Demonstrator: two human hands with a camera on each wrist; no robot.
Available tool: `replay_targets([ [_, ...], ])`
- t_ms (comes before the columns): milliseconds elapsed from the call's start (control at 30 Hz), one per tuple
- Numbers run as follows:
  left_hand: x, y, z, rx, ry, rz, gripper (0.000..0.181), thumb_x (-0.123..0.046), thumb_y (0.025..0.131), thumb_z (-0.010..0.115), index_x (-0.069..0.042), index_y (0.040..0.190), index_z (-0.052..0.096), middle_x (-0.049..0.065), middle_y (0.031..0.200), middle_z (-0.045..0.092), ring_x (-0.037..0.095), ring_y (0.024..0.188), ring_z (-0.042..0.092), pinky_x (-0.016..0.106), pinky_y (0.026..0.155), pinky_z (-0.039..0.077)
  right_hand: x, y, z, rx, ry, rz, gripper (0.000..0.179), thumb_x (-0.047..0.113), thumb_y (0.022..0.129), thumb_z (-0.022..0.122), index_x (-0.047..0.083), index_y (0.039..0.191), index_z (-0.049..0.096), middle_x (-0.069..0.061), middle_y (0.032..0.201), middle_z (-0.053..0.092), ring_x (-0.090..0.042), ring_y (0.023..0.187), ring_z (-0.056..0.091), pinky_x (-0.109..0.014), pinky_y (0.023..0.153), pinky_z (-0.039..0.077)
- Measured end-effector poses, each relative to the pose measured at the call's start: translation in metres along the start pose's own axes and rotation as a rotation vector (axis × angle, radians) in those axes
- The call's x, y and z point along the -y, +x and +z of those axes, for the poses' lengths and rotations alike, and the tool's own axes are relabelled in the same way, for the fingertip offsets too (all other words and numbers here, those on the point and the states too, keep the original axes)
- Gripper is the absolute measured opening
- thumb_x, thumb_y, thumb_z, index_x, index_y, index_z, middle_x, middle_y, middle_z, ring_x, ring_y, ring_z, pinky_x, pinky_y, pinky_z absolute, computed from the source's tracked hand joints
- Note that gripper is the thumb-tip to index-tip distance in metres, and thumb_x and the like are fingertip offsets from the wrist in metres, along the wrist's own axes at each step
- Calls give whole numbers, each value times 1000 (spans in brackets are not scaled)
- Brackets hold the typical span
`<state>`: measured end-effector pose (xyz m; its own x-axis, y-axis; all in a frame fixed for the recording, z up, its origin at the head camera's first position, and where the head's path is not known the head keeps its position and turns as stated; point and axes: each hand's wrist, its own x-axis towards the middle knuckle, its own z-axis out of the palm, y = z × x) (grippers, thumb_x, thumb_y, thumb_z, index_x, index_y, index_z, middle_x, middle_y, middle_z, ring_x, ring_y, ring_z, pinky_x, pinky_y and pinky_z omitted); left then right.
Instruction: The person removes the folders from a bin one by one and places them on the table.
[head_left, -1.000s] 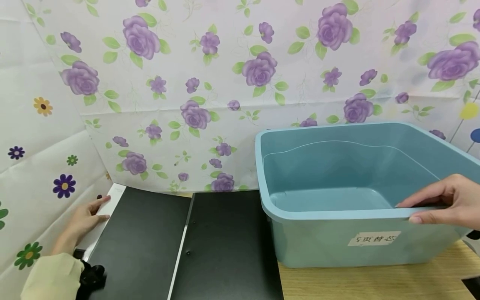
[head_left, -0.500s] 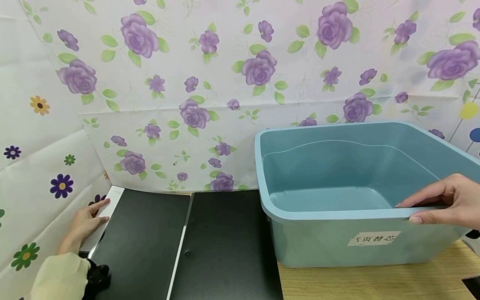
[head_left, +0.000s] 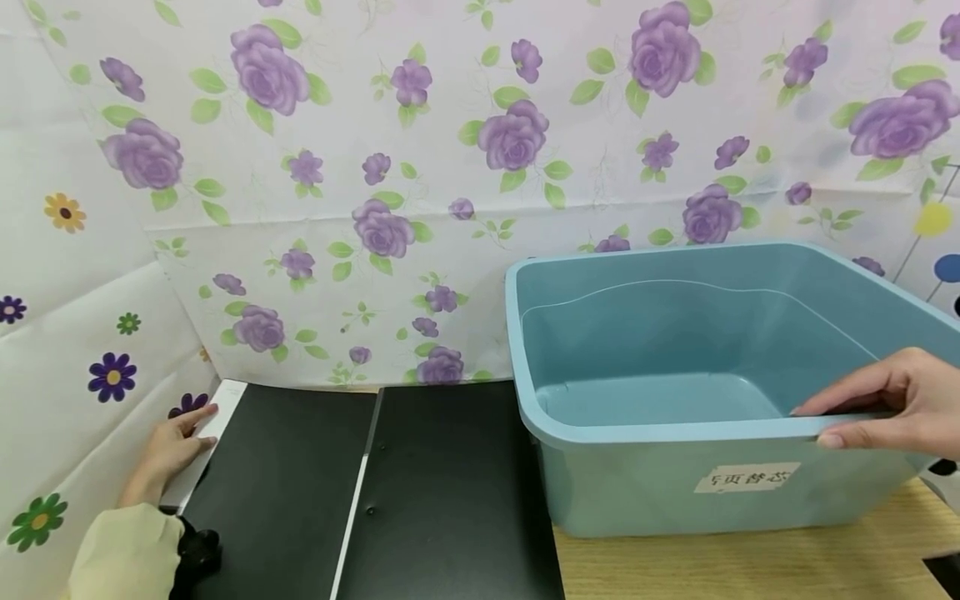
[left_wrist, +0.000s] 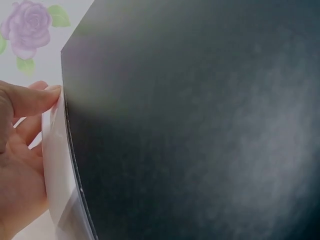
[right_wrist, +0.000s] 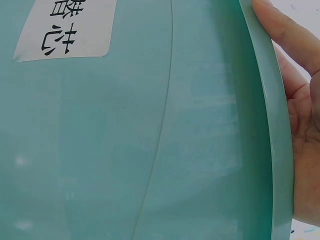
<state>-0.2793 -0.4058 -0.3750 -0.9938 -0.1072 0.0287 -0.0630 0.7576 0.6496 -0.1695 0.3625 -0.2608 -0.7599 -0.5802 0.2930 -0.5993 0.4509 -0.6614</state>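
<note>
At the left in the head view lies a flat black folder (head_left: 277, 492) with a white strip along its outer side. My left hand (head_left: 171, 450) pinches that white strip. In the left wrist view the thumb (left_wrist: 37, 100) lies over the strip's edge and the fingers are partly hidden behind it. A second black panel (head_left: 450, 492) with small round studs lies alongside, to the right. My right hand (head_left: 888, 408) grips the front rim of a large blue plastic tub (head_left: 675, 487), thumb outside and fingers inside. Its bare floor shows in the head view.
A white label (head_left: 746, 477) with Chinese characters sticks to the tub's front. The tub and panels stand on a wood-grain table (head_left: 720, 558). Flower-printed sheeting (head_left: 420, 167) hangs close behind and along the left side. A dark corner (head_left: 943, 568) shows at the lower right.
The folder's far left corner and my left hand have come slightly nearer. The head view has turned a little. My right hand keeps its grip on the tub's rim.
</note>
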Motion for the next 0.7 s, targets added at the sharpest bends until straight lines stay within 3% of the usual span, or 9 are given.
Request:
replay_targets([
  [467,1,1,6,-106,64,-46,55,-7,84,54,11,132,33,40,126,33,51,112,40,55,88,36,0,2,1,-11,-14,-7,46,-19,70,65,15,100,71,10,89,69,-8,69,66,-21,50,48],
  [567,2,1,7,-122,50,-41,55,-6,85,55,10,133,33,39,125,37,51,113,40,39,80,46,0,2,1,-21,-37,0,45,-18,70,66,17,99,71,11,88,69,-8,65,65,-20,43,42],
  [633,1,1,6,-128,36,-39,56,-7,86,56,10,134,32,37,124,40,51,113,40,34,76,48,-1,1,1,-38,-66,10,44,-16,70,67,18,98,71,11,87,69,-8,59,63,-21,39,36],
  [700,-1,1,6,-132,36,-31,56,-8,86,57,9,134,33,37,124,41,50,113,42,21,65,46,-2,0,1,-49,-98,26,43,-14,70,68,18,97,71,12,85,69,-8,56,61,-22,37,32],
])
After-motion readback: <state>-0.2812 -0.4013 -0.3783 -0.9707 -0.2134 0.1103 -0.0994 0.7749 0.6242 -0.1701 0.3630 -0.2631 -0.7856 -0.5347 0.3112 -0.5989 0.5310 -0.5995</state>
